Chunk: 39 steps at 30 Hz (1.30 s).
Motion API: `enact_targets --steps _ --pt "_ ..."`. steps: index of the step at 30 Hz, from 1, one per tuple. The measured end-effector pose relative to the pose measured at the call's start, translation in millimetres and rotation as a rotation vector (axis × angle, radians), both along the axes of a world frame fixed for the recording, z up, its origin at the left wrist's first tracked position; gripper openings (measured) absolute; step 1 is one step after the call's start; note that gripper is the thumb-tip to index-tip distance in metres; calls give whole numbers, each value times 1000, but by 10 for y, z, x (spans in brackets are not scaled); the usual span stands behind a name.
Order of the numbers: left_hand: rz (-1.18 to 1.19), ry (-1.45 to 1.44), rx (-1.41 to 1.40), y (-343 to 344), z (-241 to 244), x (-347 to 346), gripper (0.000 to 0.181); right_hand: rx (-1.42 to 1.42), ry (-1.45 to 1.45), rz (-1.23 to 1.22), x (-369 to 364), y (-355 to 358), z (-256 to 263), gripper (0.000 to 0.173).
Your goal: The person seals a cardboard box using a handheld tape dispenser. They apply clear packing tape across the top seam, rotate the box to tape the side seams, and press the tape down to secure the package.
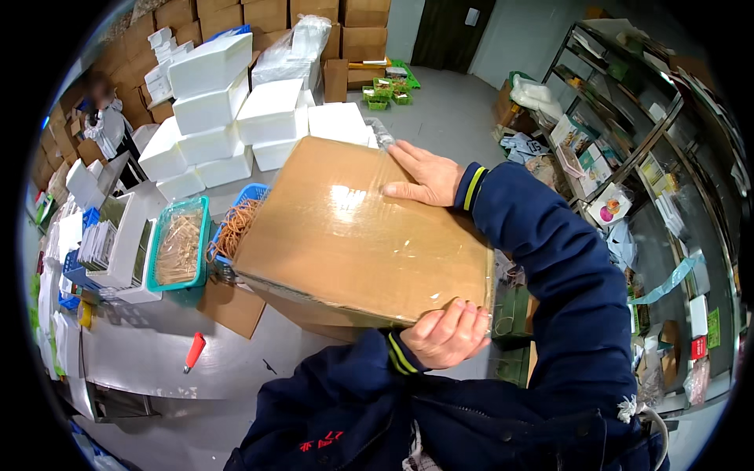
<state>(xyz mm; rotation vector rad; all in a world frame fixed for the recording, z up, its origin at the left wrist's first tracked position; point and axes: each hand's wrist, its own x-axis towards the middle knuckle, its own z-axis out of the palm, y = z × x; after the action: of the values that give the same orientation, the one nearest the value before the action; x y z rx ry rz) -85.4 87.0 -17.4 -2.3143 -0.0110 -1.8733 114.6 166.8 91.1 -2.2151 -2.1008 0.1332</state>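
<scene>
A large cardboard box [353, 235] with clear tape on its top stands tilted in the view before me, over the metal table. My right hand [427, 175] lies flat on the top near the far right edge, fingers spread. At the near right corner my left hand [450, 334] has its fingers curled over the edge of the box; its thumb is hidden. To the left of the box are a blue basket [250, 191] of brown cords and a teal basket [154, 259] with wooden sticks. A red utility knife [194, 352] rests on the metal table [135, 353].
White foam boxes [206, 106] are stacked beyond the table. A flat cardboard piece [232, 306] lies partly under the big box. Metal shelves [624, 147] with packaging stand at the right. Another person [112, 126] is at the far left. Green baskets [383, 88] are on the floor.
</scene>
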Motion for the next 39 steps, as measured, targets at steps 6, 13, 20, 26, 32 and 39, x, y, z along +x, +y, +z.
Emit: enact_targets --steps 6,13,20,26,32,39 --pt "-62 56 1 71 26 -53 35 -2 101 141 -260 179 134 90" --pt "-132 139 178 151 108 -138 37 82 -104 154 -489 567 -79 79" --pt "-769 206 3 557 311 -495 31 197 10 105 -482 1014 54 78" --pt "-276 -325 -520 1990 503 -1243 16 117 84 155 -494 1011 -96 79" --pt "-826 238 -1382 3353 119 -168 36 110 135 171 -573 1053 19 70" --pt "-1338 481 -1902 3365 221 488 46 26 732 -223 -484 1004 137 48"
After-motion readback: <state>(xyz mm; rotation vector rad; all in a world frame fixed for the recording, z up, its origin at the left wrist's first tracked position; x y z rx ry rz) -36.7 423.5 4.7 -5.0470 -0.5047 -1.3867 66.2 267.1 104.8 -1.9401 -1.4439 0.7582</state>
